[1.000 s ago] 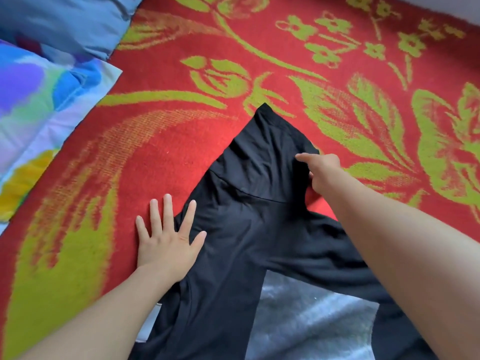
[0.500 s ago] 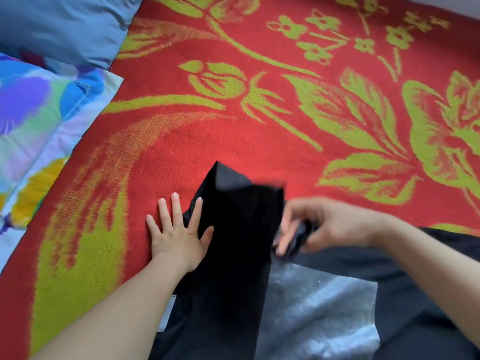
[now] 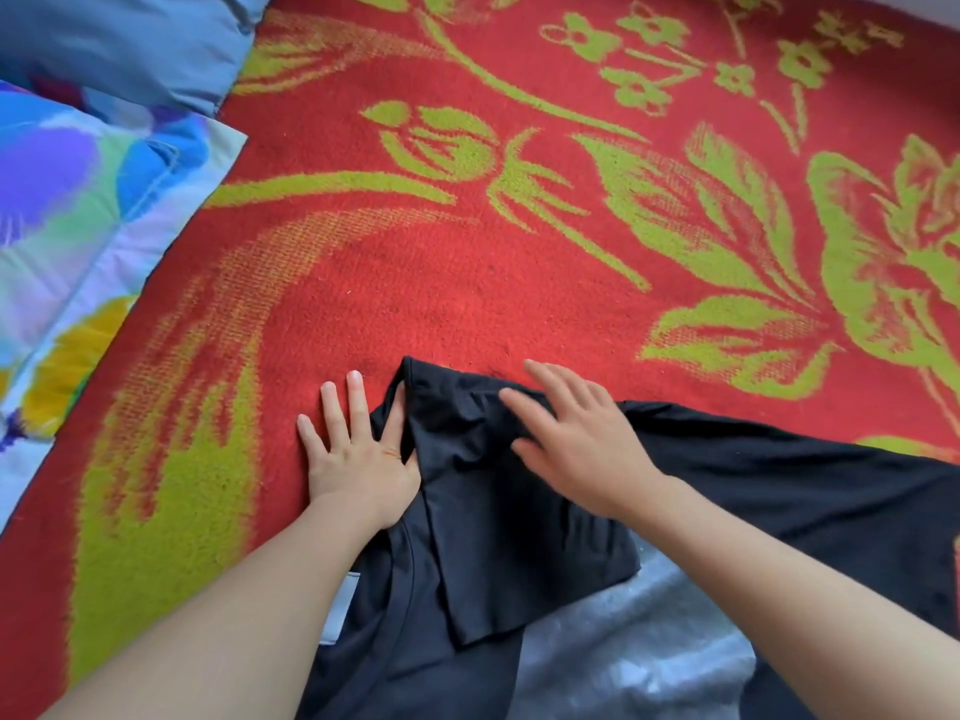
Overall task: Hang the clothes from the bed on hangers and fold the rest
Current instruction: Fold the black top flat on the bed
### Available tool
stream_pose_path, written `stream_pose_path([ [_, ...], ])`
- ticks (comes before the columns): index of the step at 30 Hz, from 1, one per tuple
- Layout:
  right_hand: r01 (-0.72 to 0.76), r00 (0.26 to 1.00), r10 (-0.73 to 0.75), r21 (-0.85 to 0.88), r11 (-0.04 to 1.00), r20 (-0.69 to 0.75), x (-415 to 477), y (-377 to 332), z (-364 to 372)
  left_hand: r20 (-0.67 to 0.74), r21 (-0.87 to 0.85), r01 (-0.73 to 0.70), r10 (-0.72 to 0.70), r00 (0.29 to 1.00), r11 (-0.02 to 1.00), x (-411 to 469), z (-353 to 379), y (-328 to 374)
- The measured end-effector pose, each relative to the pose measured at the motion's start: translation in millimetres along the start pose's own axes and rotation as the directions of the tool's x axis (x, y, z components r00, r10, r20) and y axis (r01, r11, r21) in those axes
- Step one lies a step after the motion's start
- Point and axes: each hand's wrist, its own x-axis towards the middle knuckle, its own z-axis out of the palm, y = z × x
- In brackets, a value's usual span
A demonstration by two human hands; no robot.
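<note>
A black garment (image 3: 519,537) lies on the red and green blanket (image 3: 467,262) at the bottom centre, its far part folded back toward me into a flap. My left hand (image 3: 353,449) lies flat with spread fingers, half on the blanket and half on the garment's left edge. My right hand (image 3: 576,439) rests flat on top of the folded flap, fingers straight and slightly blurred. The garment stretches on to the right under my right forearm. A white label (image 3: 340,608) shows at its left edge.
A grey cloth (image 3: 634,652) lies under the black garment at the bottom. A multicoloured pillow (image 3: 78,226) and a blue pillow (image 3: 124,39) sit at the left and top left. The blanket spreads across the far and right side.
My right hand pulled the garment's far end toward me, laid it down as a folded flap and now lies flat on it. My left hand stayed pressing the left edge.
</note>
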Motion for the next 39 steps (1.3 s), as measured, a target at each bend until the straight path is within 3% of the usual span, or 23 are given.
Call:
stream_pose_path([
  [2, 0.073, 0.972, -0.046, -0.108, 0.991, 0.231, -5, -12, 19, -0.004, -0.016, 0.001, -0.001, 1.000, 1.000, 0, 1, 0],
  [4, 0.035, 0.914, 0.004, -0.089, 0.995, 0.405, -10, -14, 41, -0.009, -0.025, 0.007, -0.008, 1.000, 1.000, 3, 2, -2],
  [8, 0.006, 0.858, 0.065, -0.135, 0.991, 0.510, -1, -15, 30, 0.089, -0.037, 0.012, -0.009, 0.996, 0.999, 4, -4, -2],
  [10, -0.049, 0.871, 0.098, -0.113, 0.992, 0.482, -2, -24, 13, 0.124, -0.062, -0.020, 0.028, 0.992, 0.998, 4, -13, -3],
  [12, -0.138, 0.938, 0.125, 0.017, 0.990, 0.324, -24, -46, 1, 0.069, -0.151, -0.086, 0.098, 0.993, 0.985, -1, -24, -16],
  [15, -0.212, 0.975, 0.195, 0.185, 0.960, 0.107, -94, -85, -7, -0.180, -0.368, -0.209, 0.151, 0.972, 0.906, -41, -19, -54],
  [17, -0.234, 0.972, 0.236, 0.218, 0.948, 0.016, -153, -108, 2, -0.288, -0.410, -0.191, 0.072, 0.955, 0.892, -93, 6, -81],
  [22, -0.408, 0.911, 0.406, 0.320, 0.855, 0.077, -282, -185, 28, -0.275, -0.515, 0.047, -0.216, 0.937, 0.856, -264, 109, -120],
  [24, -0.476, 0.878, 0.455, 0.358, 0.803, 0.148, -316, -217, 39, -0.167, -0.589, 0.141, -0.291, 0.942, 0.796, -315, 144, -116],
  [26, -0.621, 0.784, 0.534, 0.383, 0.684, 0.318, -339, -246, 48, -0.002, -0.651, 0.265, -0.351, 0.936, 0.711, -348, 170, -102],
  [28, -0.780, 0.625, 0.600, 0.367, 0.507, 0.499, -354, -271, 56, 0.130, -0.725, 0.393, -0.448, 0.885, 0.566, -367, 184, -90],
  [30, -0.889, 0.440, 0.692, 0.386, 0.246, 0.572, -357, -287, 59, 0.275, -0.784, 0.486, -0.486, 0.830, 0.386, -374, 185, -78],
  [32, -0.904, 0.234, 0.750, 0.422, -0.066, 0.619, -354, -297, 54, 0.395, -0.805, 0.541, -0.462, 0.794, 0.241, -378, 185, -72],
  [33, -0.888, 0.177, 0.737, 0.429, -0.168, 0.653, -351, -298, 55, 0.450, -0.806, 0.562, -0.424, 0.786, 0.186, -377, 186, -71],
  [35, -0.889, 0.177, 0.674, 0.411, -0.204, 0.718, -352, -299, 56, 0.545, -0.786, 0.602, -0.303, 0.782, 0.140, -375, 185, -74],
  [39, -0.842, 0.187, 0.517, 0.408, -0.353, 0.835, -354, -279, 54, 0.589, -0.775, 0.604, -0.138, 0.797, 0.183, -374, 182, -92],
])
